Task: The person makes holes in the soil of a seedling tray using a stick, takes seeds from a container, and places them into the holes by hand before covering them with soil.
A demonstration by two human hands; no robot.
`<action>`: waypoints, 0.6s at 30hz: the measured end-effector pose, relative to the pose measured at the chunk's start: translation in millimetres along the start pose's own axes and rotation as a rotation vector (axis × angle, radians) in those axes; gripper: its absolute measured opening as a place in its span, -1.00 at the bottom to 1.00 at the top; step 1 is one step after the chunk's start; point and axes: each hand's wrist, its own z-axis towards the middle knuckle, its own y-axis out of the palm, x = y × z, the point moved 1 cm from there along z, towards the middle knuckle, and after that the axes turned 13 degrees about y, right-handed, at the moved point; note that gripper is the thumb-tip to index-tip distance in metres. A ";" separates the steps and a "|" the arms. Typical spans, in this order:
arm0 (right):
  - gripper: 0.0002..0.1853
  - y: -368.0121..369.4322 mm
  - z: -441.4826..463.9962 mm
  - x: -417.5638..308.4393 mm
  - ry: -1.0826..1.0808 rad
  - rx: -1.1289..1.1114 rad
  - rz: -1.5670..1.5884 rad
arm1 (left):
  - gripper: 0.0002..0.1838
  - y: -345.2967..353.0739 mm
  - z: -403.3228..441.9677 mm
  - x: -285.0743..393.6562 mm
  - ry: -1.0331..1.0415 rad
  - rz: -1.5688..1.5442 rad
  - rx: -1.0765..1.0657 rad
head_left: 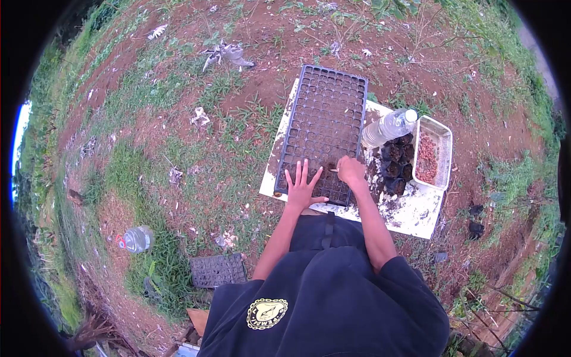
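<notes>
A black seedling tray [326, 128] of many small soil-filled cells lies in front of me on a white board. My left hand [302, 191] rests spread out on the near left part of the tray, fingers apart and holding nothing. Above the near right cells, my right hand [351, 171] is closed, with one finger or thumb pointing left at the dark soil. Whatever may be in its fingers is hidden. Several black soil bags [395, 160] stand right of the tray, beside a clear plastic bottle [389, 127] that leans over.
A white basket [447, 149] holds reddish-pink pieces [427, 157]. Spilled soil dots the white board [416, 214]. On the grass to my left lie a big clear bottle [138, 239] and another, smaller tray [218, 271]. Grey plastic scraps [229, 55] lie beyond on the ground.
</notes>
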 end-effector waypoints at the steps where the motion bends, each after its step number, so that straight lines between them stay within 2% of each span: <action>1: -0.91 1.7 0.4 -2.2 -0.014 0.037 0.003 | 0.27 -0.2 0.1 -0.3 -0.003 0.003 -0.011; 2: -0.91 3.3 -0.9 -1.2 -0.013 0.038 0.004 | 0.27 -0.7 0.5 -0.6 -0.001 0.003 -0.011; 4: -0.85 5.8 -9.1 2.8 -0.148 0.131 0.018 | 0.27 -0.4 0.3 0.4 -0.004 0.018 -0.010; 8: -0.91 -4.0 -11.6 7.6 -0.068 0.219 0.074 | 0.27 -0.6 0.7 -0.7 -0.014 0.012 -0.010; 11: -0.91 -15.4 -14.5 12.4 -0.145 0.159 0.072 | 0.26 1.0 -0.9 0.9 -0.008 0.003 -0.027; 16: -0.88 -26.0 -37.7 15.5 -0.150 0.078 0.060 | 0.30 1.8 -0.3 -0.2 -0.001 0.017 0.052; 18: -0.86 -14.1 -39.1 25.8 -0.137 0.022 0.276 | 0.30 1.9 0.1 0.4 -0.005 0.017 0.042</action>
